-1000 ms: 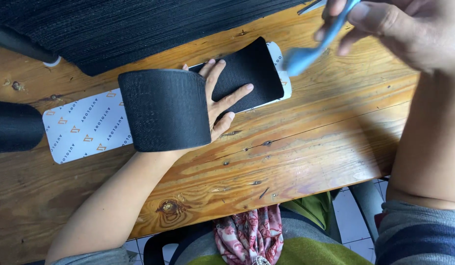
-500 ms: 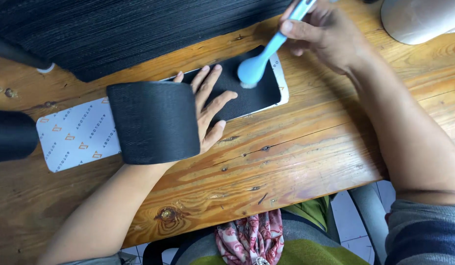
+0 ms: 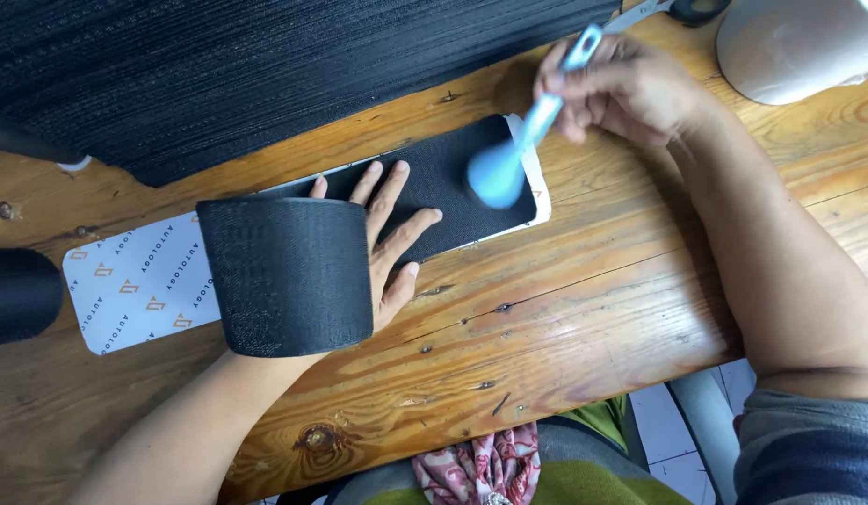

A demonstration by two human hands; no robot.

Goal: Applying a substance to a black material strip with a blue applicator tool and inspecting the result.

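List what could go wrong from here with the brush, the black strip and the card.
1. The blue brush in the right hand is blurred with motion over the black strip; a wide stroke might run onto the wooden table.
2. The left hand pins only the strip's middle, so the brushed end may lift or slide off the white card.
3. The black band around the left wrist may brush the strip.

strip (image 3: 453, 187) on card (image 3: 139, 281) on table (image 3: 593, 309) | left hand (image 3: 383, 238) on strip | brush (image 3: 509, 159) on strip's right end
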